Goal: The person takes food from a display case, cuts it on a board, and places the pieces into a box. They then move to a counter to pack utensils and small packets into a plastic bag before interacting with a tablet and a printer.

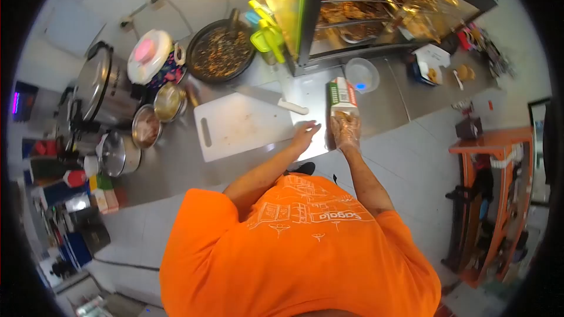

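Observation:
My right hand [345, 132], in a clear plastic glove, is closed at the near end of a small food carton [343, 95]. The carton is white with green and red sides and lies on the steel counter. A golden-brown piece of food [342, 115] shows at the gloved fingers, partly hidden by them. My left hand [305, 135] is bare, its fingers loosely apart with nothing in them, between the carton and the white cutting board [241, 126]. Beyond that hand, a knife [292, 107] with a white handle rests across the board's far corner.
A lit glass food warmer [358, 17] stands at the back. Beside the carton is a clear plastic tub [362, 74]. A dark stone mortar [220, 51], metal bowls [147, 126] and a large pot [103, 88] crowd the left. Another food box [430, 61] sits at right.

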Demonstrator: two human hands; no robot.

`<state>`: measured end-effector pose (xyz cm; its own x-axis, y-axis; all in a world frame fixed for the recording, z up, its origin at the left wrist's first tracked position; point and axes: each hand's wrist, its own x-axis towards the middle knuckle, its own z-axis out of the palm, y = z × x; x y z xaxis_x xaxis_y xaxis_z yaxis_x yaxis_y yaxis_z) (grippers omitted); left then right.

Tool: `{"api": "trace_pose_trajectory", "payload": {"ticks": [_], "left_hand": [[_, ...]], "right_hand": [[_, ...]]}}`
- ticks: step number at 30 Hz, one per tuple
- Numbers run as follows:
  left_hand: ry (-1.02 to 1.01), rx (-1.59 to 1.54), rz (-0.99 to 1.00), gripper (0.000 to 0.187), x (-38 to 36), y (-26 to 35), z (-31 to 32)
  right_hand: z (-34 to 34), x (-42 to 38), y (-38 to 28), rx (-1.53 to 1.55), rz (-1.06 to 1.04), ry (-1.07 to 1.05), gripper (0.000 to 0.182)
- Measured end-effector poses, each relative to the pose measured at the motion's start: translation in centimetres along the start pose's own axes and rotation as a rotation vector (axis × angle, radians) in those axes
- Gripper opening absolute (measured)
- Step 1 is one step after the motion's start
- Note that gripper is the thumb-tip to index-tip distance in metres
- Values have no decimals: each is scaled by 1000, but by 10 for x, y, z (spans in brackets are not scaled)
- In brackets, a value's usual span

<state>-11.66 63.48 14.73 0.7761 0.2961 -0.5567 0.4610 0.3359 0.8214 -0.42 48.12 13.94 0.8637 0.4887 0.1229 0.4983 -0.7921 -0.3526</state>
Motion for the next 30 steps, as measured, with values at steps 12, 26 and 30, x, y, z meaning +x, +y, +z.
{"api": "trace_pose_trajectory", "payload": {"ticks": [12,26,30], "left_hand": [[1031,871,-190,58,-69,-79,-344],[637,-245,184,20,-169,-123,-334],[713,-561,220,21,-208,-127,-328]], "right_hand": [[108,89,-138,-197,-299,-548,43],[14,5,-128,-209,-309,-662,34],[-13,-13,-126,-278,-509,-563,35]]}}
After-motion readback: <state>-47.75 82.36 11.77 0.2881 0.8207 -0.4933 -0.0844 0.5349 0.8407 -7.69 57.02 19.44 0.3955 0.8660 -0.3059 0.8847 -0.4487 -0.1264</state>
